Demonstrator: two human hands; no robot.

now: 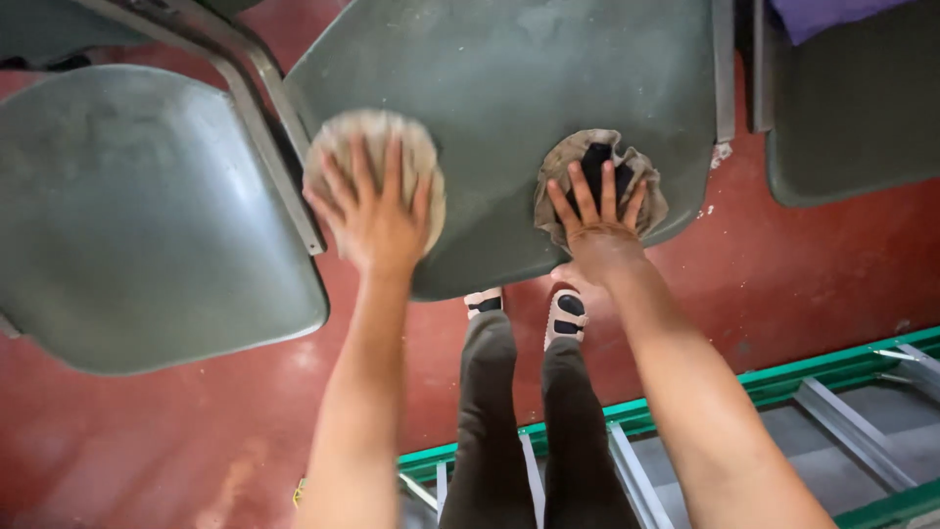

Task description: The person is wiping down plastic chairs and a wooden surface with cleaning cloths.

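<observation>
My left hand (377,211) lies flat, fingers spread, on a round beige cloth pad (421,147) at the left edge of a grey-green plastic chair seat (509,88). My right hand (597,220) presses a crumpled beige cloth (646,186) with a dark patch in its middle against the front edge of the same seat. Both arms reach forward from the bottom of the view. Below them I see my legs in dark trousers and my light shoes (568,315).
A second grey-green seat (147,216) sits to the left, split off by a metal frame bar (259,127). A third seat (852,108) is at the right with purple fabric (813,15) above. The floor is red (803,284); a green metal rail (832,367) runs at the lower right.
</observation>
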